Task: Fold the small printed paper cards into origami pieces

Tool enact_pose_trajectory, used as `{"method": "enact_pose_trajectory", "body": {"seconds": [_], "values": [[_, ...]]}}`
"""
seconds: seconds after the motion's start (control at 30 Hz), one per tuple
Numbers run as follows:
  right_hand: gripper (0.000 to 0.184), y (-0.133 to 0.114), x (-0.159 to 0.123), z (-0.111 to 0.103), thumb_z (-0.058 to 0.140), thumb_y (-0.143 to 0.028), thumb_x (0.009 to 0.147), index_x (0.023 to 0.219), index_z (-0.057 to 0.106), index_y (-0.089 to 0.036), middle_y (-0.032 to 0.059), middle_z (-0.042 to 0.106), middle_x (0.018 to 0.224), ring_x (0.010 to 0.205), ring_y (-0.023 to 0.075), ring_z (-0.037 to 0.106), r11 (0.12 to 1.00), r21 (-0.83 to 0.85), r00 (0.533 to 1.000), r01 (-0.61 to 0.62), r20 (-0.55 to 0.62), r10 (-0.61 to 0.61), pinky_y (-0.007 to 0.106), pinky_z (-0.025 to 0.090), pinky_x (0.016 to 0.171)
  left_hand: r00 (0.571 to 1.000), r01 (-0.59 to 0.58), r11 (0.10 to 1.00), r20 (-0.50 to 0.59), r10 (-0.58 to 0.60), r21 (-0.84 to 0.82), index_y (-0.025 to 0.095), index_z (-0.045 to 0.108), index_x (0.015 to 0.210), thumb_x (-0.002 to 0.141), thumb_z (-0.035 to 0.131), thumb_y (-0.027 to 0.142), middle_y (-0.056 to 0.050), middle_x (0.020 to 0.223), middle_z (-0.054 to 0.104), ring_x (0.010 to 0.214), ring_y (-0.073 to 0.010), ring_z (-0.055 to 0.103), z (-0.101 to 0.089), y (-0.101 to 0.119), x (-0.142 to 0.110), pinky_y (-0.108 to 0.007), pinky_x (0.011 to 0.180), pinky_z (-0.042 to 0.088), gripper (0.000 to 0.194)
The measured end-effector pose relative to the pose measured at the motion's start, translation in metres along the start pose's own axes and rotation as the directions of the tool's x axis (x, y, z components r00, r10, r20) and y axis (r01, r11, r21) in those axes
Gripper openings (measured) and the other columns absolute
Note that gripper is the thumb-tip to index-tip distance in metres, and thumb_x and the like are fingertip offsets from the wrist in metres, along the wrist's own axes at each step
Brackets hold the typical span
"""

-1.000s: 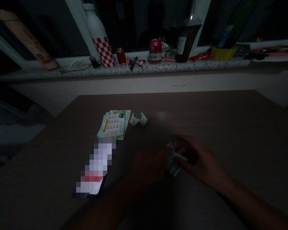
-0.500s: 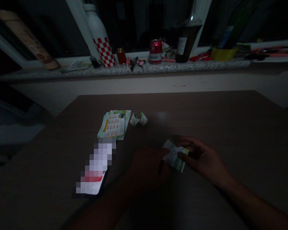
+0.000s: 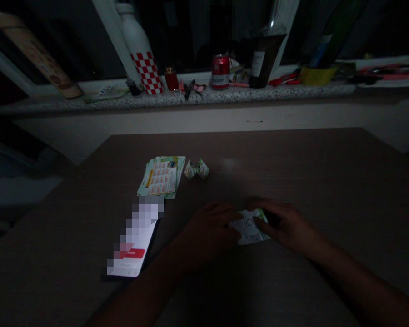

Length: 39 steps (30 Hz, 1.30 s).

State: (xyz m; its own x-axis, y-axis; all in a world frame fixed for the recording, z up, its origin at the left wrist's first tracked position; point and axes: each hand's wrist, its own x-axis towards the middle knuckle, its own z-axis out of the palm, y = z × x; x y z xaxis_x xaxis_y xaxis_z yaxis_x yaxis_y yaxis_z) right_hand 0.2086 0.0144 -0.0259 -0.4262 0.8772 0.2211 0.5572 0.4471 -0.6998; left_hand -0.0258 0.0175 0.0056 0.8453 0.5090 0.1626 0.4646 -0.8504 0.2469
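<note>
A small printed paper (image 3: 249, 228), pale with green at its upper right, is held low over the table between my two hands. My left hand (image 3: 211, 229) grips its left edge, thumb below and fingers above. On the right side, my right hand (image 3: 284, 222) pinches it with the thumb on top and the fingers curled behind. A folded paper bow shape (image 3: 197, 169) rests on the table beyond my hands. Left of it lies a stack of printed paper slips (image 3: 162, 178), green-edged with rows of red print.
A phone (image 3: 136, 245) with a lit, partly blurred screen lies left of my left forearm. Along the granite windowsill (image 3: 204, 96) stand a red-and-white checkered bottle (image 3: 145, 63), a red can (image 3: 220, 72), a small jar (image 3: 171, 79) and a dark pouch (image 3: 264, 63). The brown table (image 3: 293, 163) ends below the sill.
The paper has turned from a slant to nearly level, showing more of its printed face. My left hand has shifted, its thumb now at the paper's lower left. The phone screen's content looks different.
</note>
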Motion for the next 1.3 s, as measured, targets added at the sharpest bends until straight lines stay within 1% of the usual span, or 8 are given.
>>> {"method": "enact_pose_trajectory", "body": {"seconds": [0.13, 0.27, 0.43, 0.63, 0.87, 1.07, 1.2, 1.3], "values": [[0.022, -0.004, 0.001, -0.003, 0.059, -0.018, 0.084, 0.105, 0.062, -0.023, 0.0057, 0.067, 0.104, 0.103, 0.0223, 0.059, 0.979, -0.160, 0.991, 0.125, 0.073, -0.115, 0.040, 0.044, 0.090, 0.997, -0.004, 0.998, 0.082, 0.008, -0.055, 0.021, 0.066, 0.094, 0.089, 0.054, 0.027, -0.002, 0.117, 0.062, 0.111, -0.0191, 0.053, 0.003, -0.001, -0.001, -0.039, 0.101, 0.034, 0.013], [0.026, -0.011, -0.001, -0.008, 0.062, -0.022, 0.083, 0.109, 0.063, -0.026, 0.0046, 0.065, 0.108, 0.108, 0.0240, 0.054, 0.958, -0.248, 0.979, 0.142, 0.176, -0.099, 0.043, 0.039, 0.093, 0.993, 0.019, 0.998, 0.114, -0.013, -0.052, 0.022, 0.065, 0.096, 0.089, 0.054, 0.030, -0.002, 0.117, 0.062, 0.111, -0.0201, 0.053, 0.002, -0.001, -0.001, -0.039, 0.100, 0.035, 0.016], [0.026, -0.016, -0.004, -0.011, 0.062, -0.025, 0.083, 0.109, 0.064, -0.029, 0.0044, 0.060, 0.119, 0.118, 0.0265, 0.047, 0.949, -0.288, 0.973, 0.131, 0.220, -0.067, 0.046, 0.035, 0.096, 0.991, 0.010, 0.999, 0.132, -0.003, -0.051, 0.023, 0.066, 0.098, 0.089, 0.054, 0.031, -0.003, 0.118, 0.061, 0.113, -0.0206, 0.051, 0.000, -0.001, 0.000, -0.040, 0.100, 0.034, 0.017], [0.038, -0.017, -0.004, -0.012, 0.063, -0.026, 0.080, 0.118, 0.060, -0.032, 0.0038, 0.059, 0.122, 0.119, 0.0269, 0.046, 0.952, -0.280, 0.970, 0.127, 0.233, -0.061, 0.045, 0.036, 0.096, 0.993, 0.018, 0.997, 0.119, -0.010, -0.071, 0.023, 0.066, 0.096, 0.087, 0.057, 0.028, -0.002, 0.118, 0.061, 0.113, -0.0194, 0.051, -0.001, -0.001, -0.001, -0.039, 0.100, 0.033, 0.014], [0.036, -0.017, -0.004, -0.012, 0.061, -0.023, 0.081, 0.116, 0.061, -0.031, 0.0039, 0.057, 0.124, 0.121, 0.0271, 0.045, 0.949, -0.297, 0.971, 0.102, 0.239, -0.030, 0.046, 0.035, 0.097, 0.992, 0.059, 0.995, 0.115, -0.050, -0.083, 0.022, 0.064, 0.099, 0.089, 0.053, 0.027, -0.003, 0.107, 0.063, 0.104, -0.0203, 0.054, -0.002, -0.001, -0.001, -0.039, 0.097, 0.035, 0.016], [0.037, -0.017, -0.005, -0.008, 0.061, -0.025, 0.081, 0.118, 0.060, -0.032, 0.0044, 0.057, 0.126, 0.121, 0.0281, 0.046, 0.945, -0.318, 0.976, 0.082, 0.218, -0.012, 0.048, 0.035, 0.097, 0.991, 0.079, 0.992, 0.112, -0.067, -0.099, 0.021, 0.063, 0.099, 0.090, 0.050, 0.026, -0.004, 0.105, 0.061, 0.103, -0.0202, 0.052, -0.001, -0.002, 0.001, -0.038, 0.095, 0.036, 0.016], [0.039, -0.018, -0.006, -0.007, 0.062, -0.027, 0.081, 0.119, 0.059, -0.033, 0.0046, 0.056, 0.127, 0.121, 0.0284, 0.046, 0.941, -0.332, 0.979, 0.062, 0.204, 0.007, 0.049, 0.035, 0.096, 0.987, 0.131, 0.986, 0.109, -0.120, -0.104, 0.020, 0.063, 0.100, 0.092, 0.048, 0.026, -0.004, 0.100, 0.060, 0.098, -0.0194, 0.052, 0.000, -0.002, 0.006, -0.037, 0.092, 0.037, 0.018], [0.038, -0.018, -0.007, -0.007, 0.062, -0.026, 0.080, 0.118, 0.060, -0.033, 0.0046, 0.056, 0.128, 0.121, 0.0285, 0.046, 0.942, -0.329, 0.981, 0.063, 0.196, 0.003, 0.050, 0.034, 0.097, 0.978, 0.197, 0.974, 0.099, -0.186, -0.109, 0.019, 0.062, 0.096, 0.092, 0.047, 0.027, -0.004, 0.096, 0.060, 0.093, -0.0190, 0.052, 0.003, -0.001, 0.010, -0.035, 0.088, 0.039, 0.018]]}}
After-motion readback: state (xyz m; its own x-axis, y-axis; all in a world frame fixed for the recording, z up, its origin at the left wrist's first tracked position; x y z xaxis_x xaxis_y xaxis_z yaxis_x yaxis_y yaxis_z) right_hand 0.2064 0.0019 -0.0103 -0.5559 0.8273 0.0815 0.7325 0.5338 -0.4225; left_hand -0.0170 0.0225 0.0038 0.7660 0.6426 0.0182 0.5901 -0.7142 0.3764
